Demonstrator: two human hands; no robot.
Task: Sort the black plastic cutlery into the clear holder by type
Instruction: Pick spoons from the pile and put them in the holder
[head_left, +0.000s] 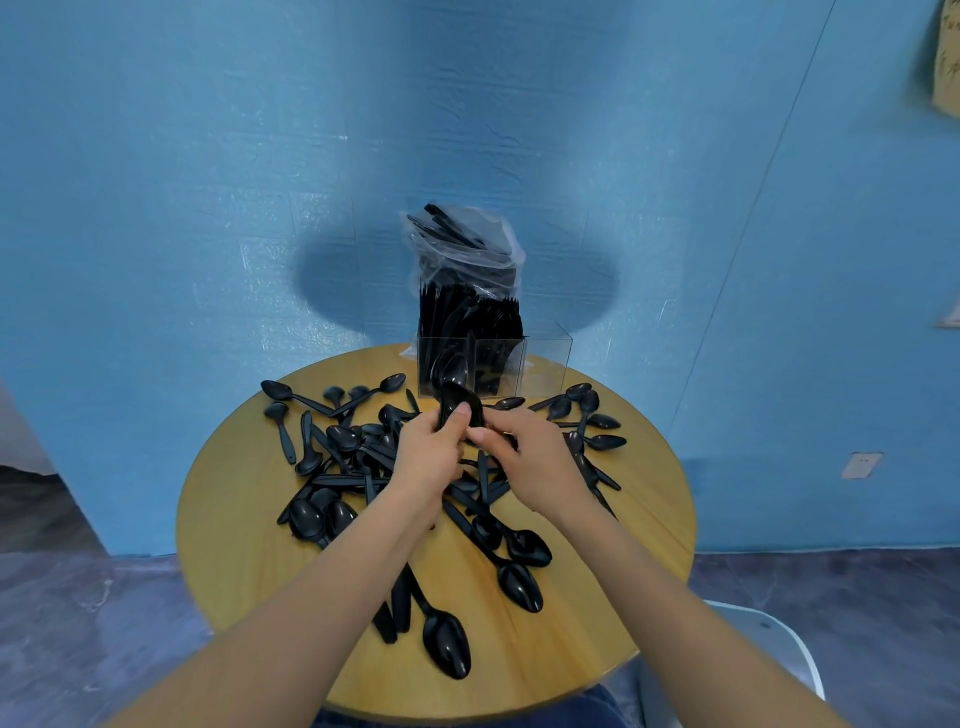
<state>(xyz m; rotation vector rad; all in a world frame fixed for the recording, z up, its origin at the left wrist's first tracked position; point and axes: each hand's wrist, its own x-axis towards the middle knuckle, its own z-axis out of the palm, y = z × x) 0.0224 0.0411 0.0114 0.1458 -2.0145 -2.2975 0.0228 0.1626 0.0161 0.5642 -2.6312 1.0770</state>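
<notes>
Just beyond both hands stands the holder (494, 364), while the left hand (428, 457) grips a stack of spoons (460, 408) bowls-up, the right hand (530, 462) pinches its lower edge, and loose spoons (447, 642) lie beneath on the table (249, 545).

You look down through a wide-angle lens that bows the round worktop (249, 561) and bends the wall seam (748, 218) into a slant. Even, fairly bright indoor light falls from behind you, throwing a broad soft shadow (457, 280) onto the blue wall (182, 182). Glare glints on the clear bag (462, 244). The paper (946, 57) at the top right corner smears with blur.
</notes>
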